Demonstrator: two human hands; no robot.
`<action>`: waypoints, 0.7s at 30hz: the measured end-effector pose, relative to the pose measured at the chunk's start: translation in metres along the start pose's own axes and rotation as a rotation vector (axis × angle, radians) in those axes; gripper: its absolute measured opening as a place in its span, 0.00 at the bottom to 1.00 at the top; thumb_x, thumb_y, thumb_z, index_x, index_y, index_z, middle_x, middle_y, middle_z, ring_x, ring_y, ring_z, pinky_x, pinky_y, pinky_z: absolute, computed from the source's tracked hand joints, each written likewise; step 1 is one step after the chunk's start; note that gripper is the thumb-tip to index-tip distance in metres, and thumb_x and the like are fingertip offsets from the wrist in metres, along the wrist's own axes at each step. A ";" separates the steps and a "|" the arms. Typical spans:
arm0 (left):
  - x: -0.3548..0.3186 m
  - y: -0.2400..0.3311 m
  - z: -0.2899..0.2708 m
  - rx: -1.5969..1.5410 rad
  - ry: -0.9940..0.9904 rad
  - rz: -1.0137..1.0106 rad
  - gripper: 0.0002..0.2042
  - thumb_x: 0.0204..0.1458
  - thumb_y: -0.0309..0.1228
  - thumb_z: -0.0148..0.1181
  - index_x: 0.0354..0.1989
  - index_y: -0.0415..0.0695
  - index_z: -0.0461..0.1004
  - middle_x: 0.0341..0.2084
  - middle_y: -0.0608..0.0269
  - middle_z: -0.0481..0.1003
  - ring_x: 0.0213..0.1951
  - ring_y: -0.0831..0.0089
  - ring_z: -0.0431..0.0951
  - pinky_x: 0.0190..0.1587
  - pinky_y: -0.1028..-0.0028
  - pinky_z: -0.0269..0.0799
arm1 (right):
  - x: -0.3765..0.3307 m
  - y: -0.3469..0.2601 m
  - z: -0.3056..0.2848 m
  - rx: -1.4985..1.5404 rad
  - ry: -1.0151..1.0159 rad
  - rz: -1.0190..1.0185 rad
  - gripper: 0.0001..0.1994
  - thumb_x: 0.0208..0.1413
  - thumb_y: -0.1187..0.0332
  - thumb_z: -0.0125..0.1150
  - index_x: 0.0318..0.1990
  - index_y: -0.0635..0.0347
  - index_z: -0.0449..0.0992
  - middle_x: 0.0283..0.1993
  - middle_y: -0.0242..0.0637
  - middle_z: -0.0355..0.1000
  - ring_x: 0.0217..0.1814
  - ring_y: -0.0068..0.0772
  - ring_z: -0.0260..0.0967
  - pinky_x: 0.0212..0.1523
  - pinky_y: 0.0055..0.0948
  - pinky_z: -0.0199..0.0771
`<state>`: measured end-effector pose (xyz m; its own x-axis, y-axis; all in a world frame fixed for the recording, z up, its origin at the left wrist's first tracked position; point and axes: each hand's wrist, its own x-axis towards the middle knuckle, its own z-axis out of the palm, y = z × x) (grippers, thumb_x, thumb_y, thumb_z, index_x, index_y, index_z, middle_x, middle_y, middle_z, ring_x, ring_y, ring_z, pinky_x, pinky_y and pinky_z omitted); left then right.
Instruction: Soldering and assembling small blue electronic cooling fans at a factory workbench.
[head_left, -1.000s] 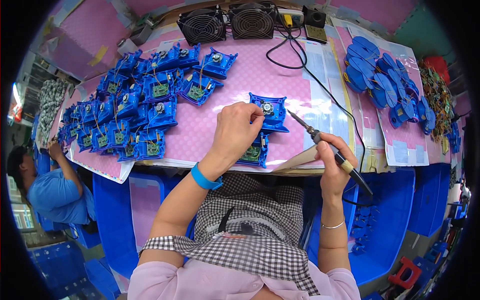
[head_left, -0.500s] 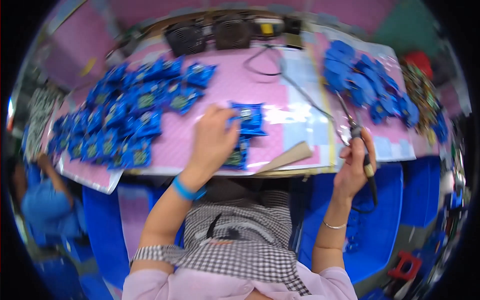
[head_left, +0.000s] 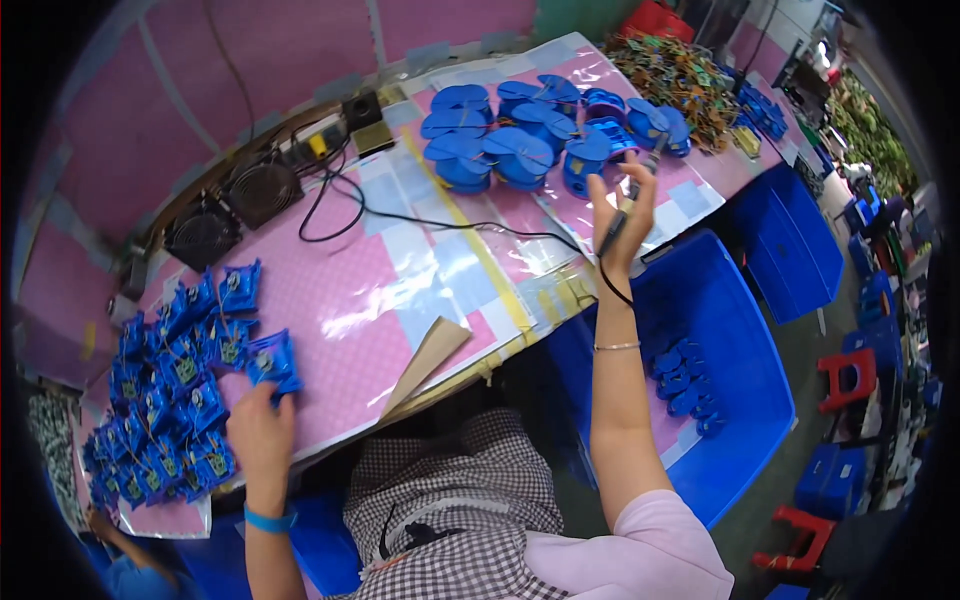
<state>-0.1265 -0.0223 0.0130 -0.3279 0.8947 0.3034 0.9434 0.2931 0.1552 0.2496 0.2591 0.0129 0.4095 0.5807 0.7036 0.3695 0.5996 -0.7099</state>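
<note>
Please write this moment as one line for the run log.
left hand: at square blue plastic housing; right hand: holding slim dark soldering iron, near round blue plastic parts; rear: two black grilled fans

Workbench, one, faced in a pink patterned covering with pale patches and yellow tape strips. Left end: blue housings, many, closely grouped, green circuit boards showing in several. Rear edge: black fans, two; small black stand. Middle: black cord, looped; brown folded sheet, at front edge. Right: round-topped blue pieces, clustered; mixed-colour heap of small parts, too fine to itemise.
</note>
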 end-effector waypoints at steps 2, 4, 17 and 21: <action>-0.003 -0.017 -0.007 0.051 0.057 -0.065 0.13 0.45 0.31 0.65 0.39 0.39 0.78 0.22 0.53 0.74 0.26 0.53 0.74 0.31 0.60 0.68 | 0.010 0.018 0.008 -0.120 -0.079 -0.036 0.24 0.41 0.74 0.73 0.45 0.59 0.66 0.56 0.53 0.70 0.63 0.44 0.66 0.58 0.34 0.64; -0.004 -0.007 -0.015 0.018 0.170 -0.004 0.12 0.46 0.30 0.65 0.38 0.39 0.78 0.21 0.54 0.73 0.25 0.54 0.73 0.31 0.61 0.68 | 0.013 0.029 0.016 -0.152 -0.088 -0.052 0.27 0.39 0.72 0.75 0.45 0.58 0.64 0.59 0.58 0.67 0.63 0.51 0.65 0.58 0.35 0.64; -0.033 0.034 -0.029 -1.757 -0.142 -0.438 0.17 0.61 0.35 0.51 0.19 0.47 0.60 0.16 0.73 0.56 0.15 0.83 0.51 0.20 0.79 0.48 | -0.040 -0.023 0.011 0.002 0.019 -0.131 0.21 0.43 0.81 0.69 0.36 0.56 0.59 0.57 0.46 0.70 0.38 0.23 0.62 0.41 0.22 0.66; 0.008 0.067 -0.010 -1.391 -0.190 -0.490 0.08 0.59 0.31 0.55 0.36 0.41 0.77 0.17 0.79 0.60 0.17 0.89 0.54 0.18 0.83 0.47 | -0.095 -0.084 0.012 0.179 -0.451 -0.371 0.24 0.41 0.80 0.71 0.37 0.56 0.58 0.57 0.55 0.70 0.53 0.47 0.73 0.53 0.34 0.71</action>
<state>-0.0659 0.0007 0.0356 -0.4765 0.8663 -0.1500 -0.0945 0.1192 0.9884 0.1697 0.1604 0.0056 -0.1278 0.4676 0.8746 0.2576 0.8672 -0.4260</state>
